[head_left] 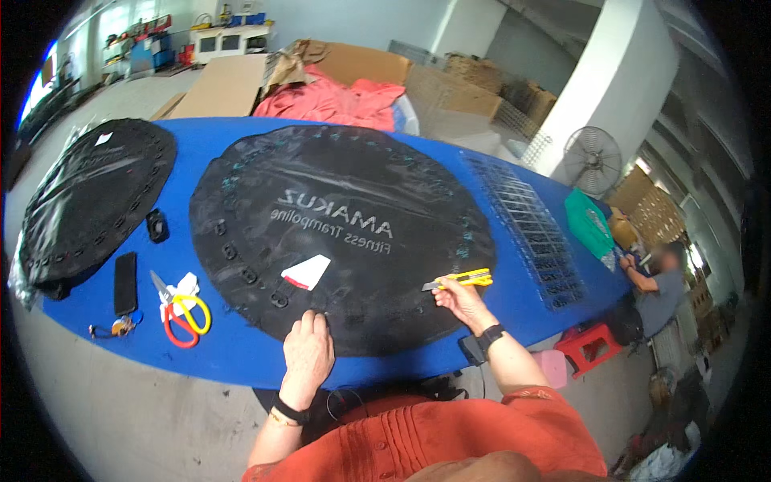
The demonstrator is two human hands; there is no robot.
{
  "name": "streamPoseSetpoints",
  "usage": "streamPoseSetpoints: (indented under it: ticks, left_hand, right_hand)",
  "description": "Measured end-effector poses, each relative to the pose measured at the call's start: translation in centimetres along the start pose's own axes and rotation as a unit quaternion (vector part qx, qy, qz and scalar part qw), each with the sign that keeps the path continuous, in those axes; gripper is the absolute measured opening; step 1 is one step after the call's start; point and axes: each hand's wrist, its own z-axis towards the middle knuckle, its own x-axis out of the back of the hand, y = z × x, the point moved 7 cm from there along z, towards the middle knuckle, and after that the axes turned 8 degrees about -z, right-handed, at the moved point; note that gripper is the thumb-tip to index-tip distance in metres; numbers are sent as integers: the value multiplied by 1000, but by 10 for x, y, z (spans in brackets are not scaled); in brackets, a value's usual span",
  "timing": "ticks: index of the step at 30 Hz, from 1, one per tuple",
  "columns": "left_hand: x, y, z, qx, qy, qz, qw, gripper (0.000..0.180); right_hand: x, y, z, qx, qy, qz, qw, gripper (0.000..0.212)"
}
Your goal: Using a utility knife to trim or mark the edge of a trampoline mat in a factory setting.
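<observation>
A large round black trampoline mat (353,293) with mirrored pale lettering lies flat on the blue table. My left hand (308,352) is closed at the mat's near edge, fingers together and bent onto the fabric. Between the fingers of my right hand (461,302) is a yellow utility knife (475,277), its blade pointing left, over the mat's right part. A white label with a red edge (306,273) rests on the mat just beyond my left hand. Black loops (229,251) and greenish chalk-like marks run around the mat's border.
Red-and-yellow-handled scissors (186,317), a black strip (125,283) and keys (122,325) lie on the left. Another black mat in plastic (96,201) covers the table's left end. A wire rack (530,229) lies right; a person (654,293) sits beyond, near a red stool (590,347).
</observation>
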Motion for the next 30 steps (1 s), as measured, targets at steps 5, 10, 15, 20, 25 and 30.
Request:
streamPoseSetpoints:
  ticks: [5, 10, 15, 20, 25, 30]
  left_hand:
    - [0, 3, -6, 15, -7, 4, 1000, 38]
    - [-1, 0, -5, 8, -4, 3, 1000, 38]
    - [-4, -1, -6, 10, -20, -5, 1000, 37]
    - [-1, -2, -6, 18, -10, 2, 1000, 36]
    - [1, -2, -5, 18, -8, -6, 1000, 36]
    - [1, -6, -6, 13, 6, -3, 1000, 33]
  right_hand:
    - [-11, -7, -15, -13, 41, -57, 997, 27]
    - [-15, -8, -17, 7, 47, -67, 997, 22]
    - [-14, -6, -18, 16, 60, -62, 996, 22]
    - [-17, -6, -20, 29, 59, -58, 996, 22]
    - [-22, -7, -24, 21, 69, -41, 997, 20]
    - [-26, -8, -21, 28, 40, -53, 997, 24]
